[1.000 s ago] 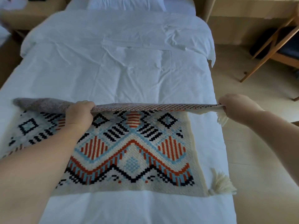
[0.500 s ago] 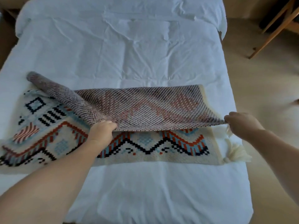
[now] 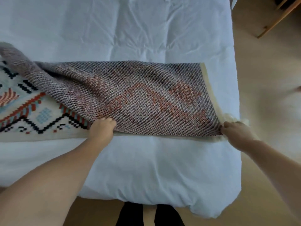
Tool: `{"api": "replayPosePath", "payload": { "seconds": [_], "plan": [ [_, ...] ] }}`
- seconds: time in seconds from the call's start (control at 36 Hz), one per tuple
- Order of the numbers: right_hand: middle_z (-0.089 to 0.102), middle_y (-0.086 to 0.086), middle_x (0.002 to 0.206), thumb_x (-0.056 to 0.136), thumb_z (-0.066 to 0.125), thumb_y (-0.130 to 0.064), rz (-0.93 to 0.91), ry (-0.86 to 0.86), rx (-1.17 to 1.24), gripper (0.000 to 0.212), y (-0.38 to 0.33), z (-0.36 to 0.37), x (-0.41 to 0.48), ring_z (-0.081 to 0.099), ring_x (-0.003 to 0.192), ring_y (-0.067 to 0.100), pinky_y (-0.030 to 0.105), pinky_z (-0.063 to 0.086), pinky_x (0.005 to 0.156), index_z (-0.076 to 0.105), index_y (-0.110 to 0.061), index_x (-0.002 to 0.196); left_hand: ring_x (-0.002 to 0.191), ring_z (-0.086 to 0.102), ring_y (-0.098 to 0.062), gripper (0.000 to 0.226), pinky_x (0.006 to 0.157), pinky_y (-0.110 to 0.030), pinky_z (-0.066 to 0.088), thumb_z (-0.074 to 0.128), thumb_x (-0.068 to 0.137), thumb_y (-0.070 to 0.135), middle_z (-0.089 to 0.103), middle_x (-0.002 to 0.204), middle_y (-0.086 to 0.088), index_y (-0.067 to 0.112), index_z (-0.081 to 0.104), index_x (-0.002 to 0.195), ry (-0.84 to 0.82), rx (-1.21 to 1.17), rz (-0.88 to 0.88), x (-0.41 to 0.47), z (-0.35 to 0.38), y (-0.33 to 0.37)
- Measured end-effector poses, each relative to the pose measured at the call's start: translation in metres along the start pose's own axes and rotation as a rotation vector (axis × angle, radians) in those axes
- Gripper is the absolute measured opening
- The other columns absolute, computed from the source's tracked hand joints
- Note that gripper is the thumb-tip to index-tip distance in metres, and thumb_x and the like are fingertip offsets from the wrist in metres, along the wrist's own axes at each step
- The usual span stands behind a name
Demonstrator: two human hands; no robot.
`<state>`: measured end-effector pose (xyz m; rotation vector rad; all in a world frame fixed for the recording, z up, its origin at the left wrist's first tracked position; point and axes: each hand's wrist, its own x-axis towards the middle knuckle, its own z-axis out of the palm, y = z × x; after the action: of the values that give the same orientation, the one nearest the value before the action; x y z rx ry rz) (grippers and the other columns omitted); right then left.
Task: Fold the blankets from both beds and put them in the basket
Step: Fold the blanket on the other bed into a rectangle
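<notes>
Both fists pinch the blanket (image 3: 130, 95)'s folded edge, left hand (image 3: 101, 128) and right hand (image 3: 236, 130), its length running 9 to 3 o'clock

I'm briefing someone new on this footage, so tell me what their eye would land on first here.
First, the patterned blanket stretched across the middle of the white bed, its right part folded over so the dull woven underside faces up, while the bright black, red and blue pattern shows at the left. Next, the left hand and right hand, each gripping the blanket's near edge, the right one at the tasselled corner.
</notes>
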<state>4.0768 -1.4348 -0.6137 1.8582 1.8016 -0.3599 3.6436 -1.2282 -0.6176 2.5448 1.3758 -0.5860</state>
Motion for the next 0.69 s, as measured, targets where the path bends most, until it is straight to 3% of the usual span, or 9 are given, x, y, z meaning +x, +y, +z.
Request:
{"api": "replayPosePath", "payload": {
  "seconds": [0.11, 0.19, 0.28, 0.42, 0.56, 0.69],
  "plan": [
    [0.069, 0.006, 0.098, 0.08, 0.055, -0.005, -0.024, 0.035, 0.046, 0.025, -0.012, 0.012, -0.004, 0.065, 0.088, 0.028, 0.033, 0.046, 0.08, 0.074, -0.015, 0.093, 0.09, 0.057, -0.034, 0.02, 0.071, -0.041, 0.044, 0.054, 0.074, -0.006, 0.062, 0.088, -0.011, 0.007, 0.066, 0.084, 0.095, -0.049, -0.061, -0.015, 0.012, 0.005],
    [0.062, -0.001, 0.115, 0.088, 0.042, -0.009, -0.038, -0.07, -0.044, 0.034, -0.025, 0.016, -0.002, 0.06, 0.106, 0.019, 0.029, 0.041, 0.091, 0.067, -0.019, 0.109, 0.093, 0.057, -0.034, 0.02, 0.074, -0.039, 0.043, 0.051, 0.077, -0.006, 0.061, 0.092, -0.01, 0.007, 0.063, 0.086, 0.083, -0.011, -0.081, -0.021, 0.014, 0.014],
    [0.061, 0.0, 0.115, 0.089, 0.04, -0.007, -0.005, -0.097, -0.024, 0.034, -0.032, 0.013, -0.003, 0.059, 0.107, 0.02, 0.029, 0.044, 0.085, 0.064, -0.016, 0.11, 0.097, 0.055, -0.031, 0.021, 0.077, -0.038, 0.041, 0.051, 0.077, -0.006, 0.06, 0.1, -0.01, 0.007, 0.061, 0.091, 0.057, -0.045, -0.1, -0.03, 0.02, 0.018],
    [0.067, -0.004, 0.11, 0.087, 0.04, -0.006, 0.118, -0.165, 0.095, 0.035, -0.034, -0.001, -0.013, 0.064, 0.102, 0.019, 0.029, 0.052, 0.077, 0.065, -0.021, 0.108, 0.115, 0.049, -0.027, 0.045, 0.096, -0.036, 0.038, 0.05, 0.083, 0.0, 0.054, 0.128, -0.004, 0.01, 0.056, 0.126, 0.028, -0.173, -0.142, -0.057, 0.015, 0.018],
    [0.068, -0.004, 0.1, 0.086, 0.04, -0.01, 0.128, -0.142, 0.148, 0.031, -0.057, -0.04, -0.039, 0.067, 0.091, 0.02, 0.03, 0.055, 0.075, 0.063, -0.022, 0.104, 0.129, 0.042, -0.026, 0.053, 0.105, -0.034, 0.033, 0.047, 0.09, 0.006, 0.043, 0.146, -0.005, 0.011, 0.043, 0.142, -0.009, -0.26, -0.236, -0.108, -0.015, 0.011],
    [0.061, -0.005, 0.122, 0.093, 0.04, -0.016, 0.085, -0.115, 0.236, 0.034, -0.111, -0.109, -0.057, 0.059, 0.111, 0.018, 0.024, 0.044, 0.08, 0.061, -0.026, 0.118, 0.127, 0.045, -0.023, 0.05, 0.103, -0.034, 0.038, 0.044, 0.093, 0.008, 0.045, 0.144, -0.003, 0.015, 0.043, 0.142, 0.019, -0.346, -0.321, -0.169, -0.05, -0.008]
  ]
}}
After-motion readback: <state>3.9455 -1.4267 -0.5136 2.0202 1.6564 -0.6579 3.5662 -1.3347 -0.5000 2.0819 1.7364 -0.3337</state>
